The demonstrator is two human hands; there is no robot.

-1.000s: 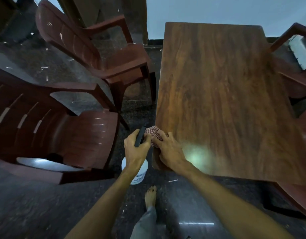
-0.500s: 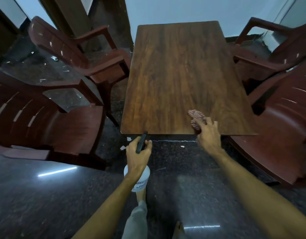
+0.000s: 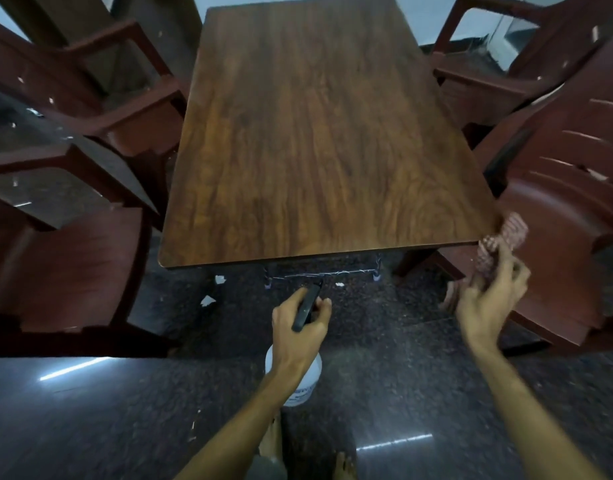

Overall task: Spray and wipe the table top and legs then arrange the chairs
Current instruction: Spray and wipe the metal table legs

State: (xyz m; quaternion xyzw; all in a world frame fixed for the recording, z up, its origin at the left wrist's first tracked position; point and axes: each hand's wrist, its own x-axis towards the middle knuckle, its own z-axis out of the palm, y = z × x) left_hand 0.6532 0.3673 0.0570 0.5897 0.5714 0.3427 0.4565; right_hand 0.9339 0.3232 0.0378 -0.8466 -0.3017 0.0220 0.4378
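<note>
A brown wood-grain table top (image 3: 312, 133) fills the middle of the view, its near edge in front of me. My left hand (image 3: 300, 327) grips the black trigger head of a white spray bottle (image 3: 298, 382), held below the table's near edge over the floor. My right hand (image 3: 488, 299) holds a red checked cloth (image 3: 502, 244) just off the table's near right corner, in front of a chair. The table's dark metal legs (image 3: 377, 268) show under the near edge.
Two dark red plastic armchairs (image 3: 66, 258) stand to the left of the table and two more (image 3: 561, 216) to the right, close to its sides. The floor (image 3: 107, 410) is dark polished stone with small white scraps (image 3: 208, 301). My bare feet (image 3: 343, 464) show at the bottom.
My right hand swept the cloth along the near edge from the left corner to the right corner and off the table. The left hand kept hold of the bottle.
</note>
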